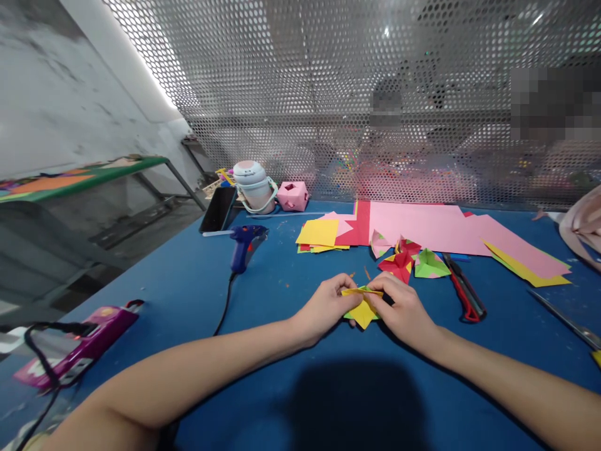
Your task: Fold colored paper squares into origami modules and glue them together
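Between my two hands is a folded piece of origami paper [364, 313], yellow on top with green showing at its edges. My left hand [328, 305] pinches its left side, thumb on the yellow face. From the right, my right hand [399, 307] grips the opposite edge, thumb and fingers closed on it. Just beyond my hands lie several folded paper pieces: a red one [398, 266], a green one [429, 264] and a pink one [380, 243]. A red and black utility knife [464, 289] rests to the right of them.
A blue glue gun [243, 247] stands at left, its cord running toward me. Stacked yellow squares [318, 232] and pink sheets [417, 225] lie at the back. Further items are a phone [218, 210], lidded cup [254, 186], pink paper box [293, 195], purple power strip [89, 344] and scissors [568, 322].
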